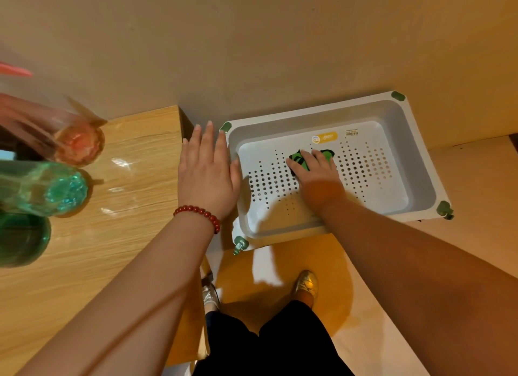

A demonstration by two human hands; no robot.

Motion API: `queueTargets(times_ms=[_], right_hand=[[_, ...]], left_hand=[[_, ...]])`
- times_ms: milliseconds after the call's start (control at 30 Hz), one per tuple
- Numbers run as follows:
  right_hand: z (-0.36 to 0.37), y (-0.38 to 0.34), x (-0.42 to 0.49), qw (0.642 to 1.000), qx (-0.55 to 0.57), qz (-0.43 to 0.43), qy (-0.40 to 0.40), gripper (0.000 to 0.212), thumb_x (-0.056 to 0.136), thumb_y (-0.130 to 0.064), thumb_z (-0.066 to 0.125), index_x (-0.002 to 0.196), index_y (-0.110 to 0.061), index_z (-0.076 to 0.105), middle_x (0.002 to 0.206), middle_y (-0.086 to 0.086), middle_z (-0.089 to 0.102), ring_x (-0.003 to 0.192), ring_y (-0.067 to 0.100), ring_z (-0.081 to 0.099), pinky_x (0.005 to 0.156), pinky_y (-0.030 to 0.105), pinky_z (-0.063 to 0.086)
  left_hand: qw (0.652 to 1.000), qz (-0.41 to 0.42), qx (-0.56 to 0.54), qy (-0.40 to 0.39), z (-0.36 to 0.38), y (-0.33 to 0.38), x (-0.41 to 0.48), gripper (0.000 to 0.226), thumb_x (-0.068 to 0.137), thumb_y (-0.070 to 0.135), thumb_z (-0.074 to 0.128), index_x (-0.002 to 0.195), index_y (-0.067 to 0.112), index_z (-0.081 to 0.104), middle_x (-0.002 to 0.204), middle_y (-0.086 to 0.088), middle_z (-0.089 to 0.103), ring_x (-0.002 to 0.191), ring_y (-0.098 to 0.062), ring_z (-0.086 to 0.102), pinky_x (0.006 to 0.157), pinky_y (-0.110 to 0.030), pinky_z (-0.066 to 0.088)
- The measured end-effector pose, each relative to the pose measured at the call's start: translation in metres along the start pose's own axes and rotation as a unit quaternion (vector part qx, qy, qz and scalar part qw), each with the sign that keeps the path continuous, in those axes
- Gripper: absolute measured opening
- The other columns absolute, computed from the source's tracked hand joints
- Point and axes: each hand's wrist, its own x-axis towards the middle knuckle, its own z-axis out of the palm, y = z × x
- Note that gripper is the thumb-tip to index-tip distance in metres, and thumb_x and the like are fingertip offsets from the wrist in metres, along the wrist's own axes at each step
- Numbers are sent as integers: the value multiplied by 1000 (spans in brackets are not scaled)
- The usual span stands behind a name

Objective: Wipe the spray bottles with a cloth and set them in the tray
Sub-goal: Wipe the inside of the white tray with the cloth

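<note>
A white perforated tray with green corner pieces sits low to the right of a wooden table. My right hand is inside the tray, on a green cloth that it presses against the tray floor. Beside the tray's left rim, my left hand hovers flat with its fingers straight, and a red bead bracelet circles its wrist. Three translucent spray bottles stand at the table's left edge: a pink one, a teal one and a dark green one.
A beige wall rises behind the table and tray. Below are an orange floor patch, my dark trousers and two shiny shoes. The table's right corner ends just left of the tray.
</note>
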Motion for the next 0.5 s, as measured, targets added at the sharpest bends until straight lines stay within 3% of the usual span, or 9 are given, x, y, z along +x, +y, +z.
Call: queueTargets(times_ms=[67,133,267,400,500], right_hand=[[2,-7,0,998,-22,-22,46,60,56,1,86,112,-13,70,110,22,66,99,43,63,82,60,50],[1,-17,-1,996,-22,-44,71,55,49,-1,90,101,-13,73,97,18,69,83,38,67,68,51,55],[-14,-37,-3,990,46,-53,121,58,52,5,86,106,-13,72,100,16,68,82,36,65,65,42,54],[-41,-58,-11,977,109,-77,169,61,55,8,83,112,-12,69,107,17,66,90,38,64,71,45,52],[-61,-70,-18,978,111,-74,159,65,57,7,81,117,-13,66,111,16,64,95,37,62,75,46,51]], left_hand=[[999,-26,14,-16,4,-3,2,57,99,35,34,151,11,25,160,-12,14,149,-28,5,118,-40,-6],[999,-34,15,-22,6,-3,3,58,98,35,35,150,12,27,160,-11,16,149,-28,7,118,-42,-6],[999,-32,-13,-18,4,-3,1,53,98,31,39,146,10,35,157,-12,27,147,-28,17,118,-44,-3],[998,-22,-63,-20,-6,-5,-2,51,99,27,40,146,9,35,156,-12,28,147,-28,17,119,-42,0],[996,-32,-86,-20,-18,-13,-6,51,100,26,38,147,9,33,157,-12,27,147,-28,15,119,-42,4]])
